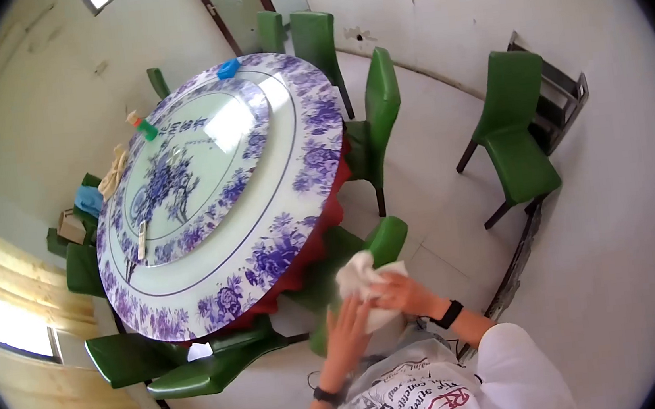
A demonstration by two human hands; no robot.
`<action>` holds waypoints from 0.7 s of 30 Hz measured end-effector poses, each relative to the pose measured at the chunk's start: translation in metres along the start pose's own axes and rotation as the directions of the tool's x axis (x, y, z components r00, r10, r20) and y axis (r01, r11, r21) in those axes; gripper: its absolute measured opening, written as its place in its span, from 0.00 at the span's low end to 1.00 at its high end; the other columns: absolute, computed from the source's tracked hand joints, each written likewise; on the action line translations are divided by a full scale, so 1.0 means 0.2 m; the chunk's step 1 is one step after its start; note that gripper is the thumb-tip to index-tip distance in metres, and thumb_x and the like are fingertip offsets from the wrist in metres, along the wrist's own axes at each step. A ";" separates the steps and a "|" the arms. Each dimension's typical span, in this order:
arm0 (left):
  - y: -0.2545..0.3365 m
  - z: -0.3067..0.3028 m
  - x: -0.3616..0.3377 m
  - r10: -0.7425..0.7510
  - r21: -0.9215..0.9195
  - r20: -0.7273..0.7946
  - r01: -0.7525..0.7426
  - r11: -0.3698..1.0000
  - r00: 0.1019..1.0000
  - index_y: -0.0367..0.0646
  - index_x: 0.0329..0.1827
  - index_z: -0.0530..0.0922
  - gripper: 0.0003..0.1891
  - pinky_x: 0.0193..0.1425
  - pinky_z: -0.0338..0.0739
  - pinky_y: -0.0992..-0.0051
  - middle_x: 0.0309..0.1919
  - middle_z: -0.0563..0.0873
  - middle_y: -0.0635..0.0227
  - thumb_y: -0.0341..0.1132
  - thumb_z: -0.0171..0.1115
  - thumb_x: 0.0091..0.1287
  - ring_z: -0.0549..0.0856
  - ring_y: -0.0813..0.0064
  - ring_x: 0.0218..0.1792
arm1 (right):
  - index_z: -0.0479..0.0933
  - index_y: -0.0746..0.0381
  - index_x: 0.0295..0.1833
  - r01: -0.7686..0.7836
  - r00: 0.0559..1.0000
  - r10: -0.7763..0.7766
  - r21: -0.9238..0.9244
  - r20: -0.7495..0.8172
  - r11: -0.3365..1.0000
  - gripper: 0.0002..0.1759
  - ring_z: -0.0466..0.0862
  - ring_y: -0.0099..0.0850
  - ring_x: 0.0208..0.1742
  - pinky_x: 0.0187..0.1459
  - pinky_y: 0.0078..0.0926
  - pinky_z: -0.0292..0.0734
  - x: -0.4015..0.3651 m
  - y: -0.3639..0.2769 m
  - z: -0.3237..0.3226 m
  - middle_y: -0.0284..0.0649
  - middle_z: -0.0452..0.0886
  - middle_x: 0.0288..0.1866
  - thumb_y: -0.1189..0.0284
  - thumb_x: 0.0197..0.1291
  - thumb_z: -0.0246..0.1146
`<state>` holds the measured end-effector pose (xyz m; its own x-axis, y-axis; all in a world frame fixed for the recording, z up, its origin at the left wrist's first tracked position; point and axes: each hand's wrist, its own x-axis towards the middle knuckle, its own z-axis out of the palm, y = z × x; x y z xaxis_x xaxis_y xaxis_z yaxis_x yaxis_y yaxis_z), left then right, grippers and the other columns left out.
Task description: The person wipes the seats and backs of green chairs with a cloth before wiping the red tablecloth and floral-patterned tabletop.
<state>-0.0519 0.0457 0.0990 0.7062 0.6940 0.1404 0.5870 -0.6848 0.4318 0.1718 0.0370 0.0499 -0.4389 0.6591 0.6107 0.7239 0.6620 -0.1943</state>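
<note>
A crumpled white cloth (357,275) is in front of my body, above a green chair (389,239) beside the round table. My right hand (407,295) has its fingers closed over the cloth from the right, and part of the cloth hangs below it. From the left, my left hand (345,334) reaches to the cloth's lower edge, its fingers stretched out and touching or nearly touching it. Both wrists wear dark bands.
The round flower-patterned table (287,201) has a turntable carrying a green spray bottle (146,129). A blue item (229,69) lies at the far edge. Green chairs surround the table; another green chair (514,117) stands by the right wall.
</note>
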 end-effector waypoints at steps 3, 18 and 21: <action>0.08 0.13 0.38 0.000 0.047 -0.016 0.001 0.999 1.000 0.52 0.69 0.66 0.37 0.69 0.56 0.42 0.71 0.63 0.55 0.25 0.63 0.51 0.63 0.54 0.71 | 0.75 0.53 0.61 -0.333 0.924 0.348 0.116 -0.159 0.936 0.25 0.72 0.41 0.64 0.65 0.40 0.67 -0.07 0.23 -0.07 0.43 0.69 0.69 0.75 0.56 0.60; 0.06 0.23 0.49 0.225 -0.055 -0.006 -0.225 0.973 0.974 0.43 0.58 0.77 0.27 0.69 0.63 0.53 0.67 0.70 0.59 0.18 0.58 0.52 0.67 0.52 0.69 | 0.63 0.62 0.69 -0.532 0.349 0.913 0.757 -0.211 0.378 0.30 0.67 0.40 0.70 0.69 0.35 0.60 -0.26 -0.01 0.51 0.46 0.68 0.69 0.76 0.61 0.61; 0.00 0.22 0.34 0.277 -0.011 0.049 -0.277 0.961 0.960 0.43 0.59 0.76 0.27 0.71 0.61 0.55 0.66 0.71 0.60 0.20 0.58 0.52 0.66 0.56 0.70 | 0.61 0.62 0.70 -0.496 0.336 0.935 0.822 -0.117 0.281 0.36 0.67 0.39 0.70 0.69 0.34 0.60 -0.27 -0.18 0.56 0.46 0.68 0.69 0.77 0.56 0.65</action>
<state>0.0136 0.0837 0.0699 0.8597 0.4653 0.2110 0.3642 -0.8477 0.3856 0.1109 0.0171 -0.0618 0.5913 0.7985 0.1133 -0.0164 0.1523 -0.9882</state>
